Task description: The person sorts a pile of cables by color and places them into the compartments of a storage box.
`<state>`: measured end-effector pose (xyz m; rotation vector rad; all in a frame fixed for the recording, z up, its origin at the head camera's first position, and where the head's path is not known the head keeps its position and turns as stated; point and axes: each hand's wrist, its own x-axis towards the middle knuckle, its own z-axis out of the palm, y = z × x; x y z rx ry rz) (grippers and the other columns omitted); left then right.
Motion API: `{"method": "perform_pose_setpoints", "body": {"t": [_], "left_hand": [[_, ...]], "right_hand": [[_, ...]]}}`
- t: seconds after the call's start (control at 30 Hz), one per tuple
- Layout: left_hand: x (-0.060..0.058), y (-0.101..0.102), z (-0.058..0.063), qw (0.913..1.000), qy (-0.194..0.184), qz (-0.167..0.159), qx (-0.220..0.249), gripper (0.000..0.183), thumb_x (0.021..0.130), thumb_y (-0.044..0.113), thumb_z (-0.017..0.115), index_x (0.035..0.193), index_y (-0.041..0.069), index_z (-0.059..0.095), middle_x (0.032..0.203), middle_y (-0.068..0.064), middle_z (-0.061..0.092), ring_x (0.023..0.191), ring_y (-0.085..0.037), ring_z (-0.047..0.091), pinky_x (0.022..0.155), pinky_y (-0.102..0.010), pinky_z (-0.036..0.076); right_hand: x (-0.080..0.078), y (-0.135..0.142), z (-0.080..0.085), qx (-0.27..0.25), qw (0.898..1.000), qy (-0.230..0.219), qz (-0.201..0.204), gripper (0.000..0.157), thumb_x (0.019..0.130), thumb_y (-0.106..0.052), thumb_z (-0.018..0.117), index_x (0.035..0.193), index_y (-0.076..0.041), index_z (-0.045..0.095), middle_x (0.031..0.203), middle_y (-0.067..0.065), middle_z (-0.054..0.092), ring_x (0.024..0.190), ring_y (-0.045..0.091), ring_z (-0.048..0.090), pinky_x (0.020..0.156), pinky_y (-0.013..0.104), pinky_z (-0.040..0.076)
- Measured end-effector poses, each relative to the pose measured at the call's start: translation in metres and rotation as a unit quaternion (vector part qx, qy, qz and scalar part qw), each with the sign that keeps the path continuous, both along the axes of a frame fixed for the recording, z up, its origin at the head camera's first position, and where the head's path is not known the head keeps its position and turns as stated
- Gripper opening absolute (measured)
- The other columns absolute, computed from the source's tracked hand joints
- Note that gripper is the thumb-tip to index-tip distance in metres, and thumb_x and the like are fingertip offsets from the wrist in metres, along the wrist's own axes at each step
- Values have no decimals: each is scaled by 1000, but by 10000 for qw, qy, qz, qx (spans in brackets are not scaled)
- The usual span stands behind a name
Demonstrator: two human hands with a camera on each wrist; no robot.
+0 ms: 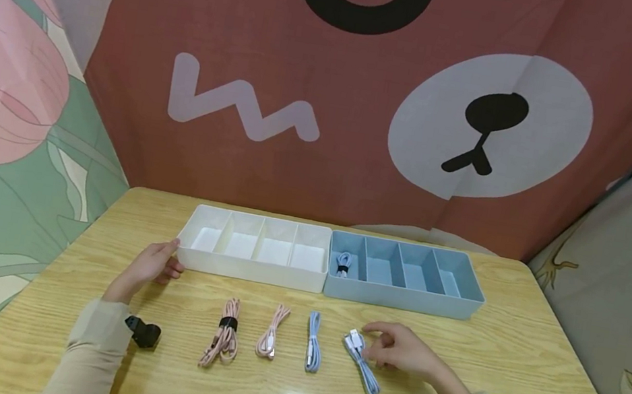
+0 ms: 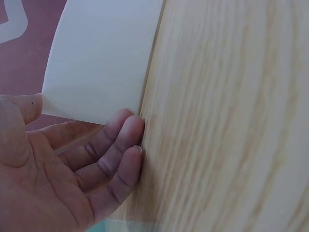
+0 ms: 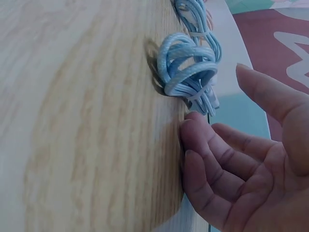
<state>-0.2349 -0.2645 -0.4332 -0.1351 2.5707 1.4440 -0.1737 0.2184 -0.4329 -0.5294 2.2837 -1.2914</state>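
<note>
My left hand point(image 1: 155, 263) is at the left end of a white compartment box point(image 1: 250, 271). In the left wrist view its thumb touches the box's rim, and the other fingers point(image 2: 128, 166) bend loosely near the end wall. My right hand point(image 1: 400, 348) hovers just right of a coiled light-blue cable point(image 1: 366, 371) with white plugs. Thumb and forefinger are spread apart there, and the right wrist view shows the cable point(image 3: 188, 67) just beyond the fingertips. Another blue cable bundle point(image 1: 314, 343) lies to its left, followed by two pink cable bundles, one small point(image 1: 271, 333) and one larger point(image 1: 220, 346) with a black strap.
A blue compartment box point(image 1: 399, 298) stands against the white one's right end. Its leftmost compartment holds a blue cable point(image 1: 344, 261) with a black strap. Both boxes sit toward the back of the wooden table point(image 1: 171, 386), in front of a printed cloth point(image 1: 343, 180).
</note>
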Motion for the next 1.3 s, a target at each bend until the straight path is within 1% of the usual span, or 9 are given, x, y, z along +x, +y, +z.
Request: {"method": "perform_pose_setpoints", "body": {"t": [0.1,0.27,0.43,0.57,0.73,0.93,1.2,1.3], "left_hand": [[0,0,0,10000,-17,14,5,65,99,42,18,125,-14,37,85,-13,61,70,-15,58,62,-33,46],[0,1,0,10000,-12,34,-19,65,99,42,17,125,-14,37,85,-13,61,71,-17,58,62,-34,46],[1,1,1,10000,7,26,-38,65,99,42,17,125,-14,37,85,-14,61,71,-17,58,62,-33,47],[1,1,0,10000,2,38,-33,65,99,42,18,124,-14,38,85,-14,61,71,-17,58,62,-33,47],[1,0,-1,10000,54,-10,29,65,99,42,18,125,-14,37,84,-14,61,70,-16,58,61,-33,47],[0,-1,-2,9998,72,-99,174,66,99,42,19,130,-16,30,83,-13,60,69,-16,58,60,-33,48],[0,-1,-1,9998,97,-104,160,68,99,43,19,130,-16,30,84,-14,61,70,-17,59,61,-34,48],[1,-1,-1,9998,108,-99,159,68,99,43,19,131,-16,29,84,-14,61,70,-17,59,61,-34,48]], "right_hand": [[1,-2,-1,54,9999,111,-3,51,82,-16,68,122,9,49,71,7,60,56,13,50,49,23,38],[3,-5,-1,261,9986,452,121,54,79,-18,72,119,10,50,70,3,61,56,7,49,49,21,38],[4,-9,-3,596,9955,701,211,56,77,-22,73,119,8,51,66,-2,59,55,6,49,50,21,37],[4,-11,-5,827,9927,859,193,56,75,-22,75,117,7,53,64,-4,58,54,6,49,49,22,37],[5,-12,-5,854,9924,882,107,55,74,-20,76,116,8,54,61,-3,58,51,7,49,47,22,35],[5,-11,-5,813,9934,801,89,50,75,-13,73,116,8,55,58,-2,58,48,8,48,45,21,34],[5,-9,-4,725,9936,871,22,48,74,-8,70,115,11,54,56,-3,56,47,5,44,44,20,32],[5,-8,-5,623,9951,770,-61,47,75,-7,69,115,11,54,57,-2,57,48,5,46,45,20,33]]}}
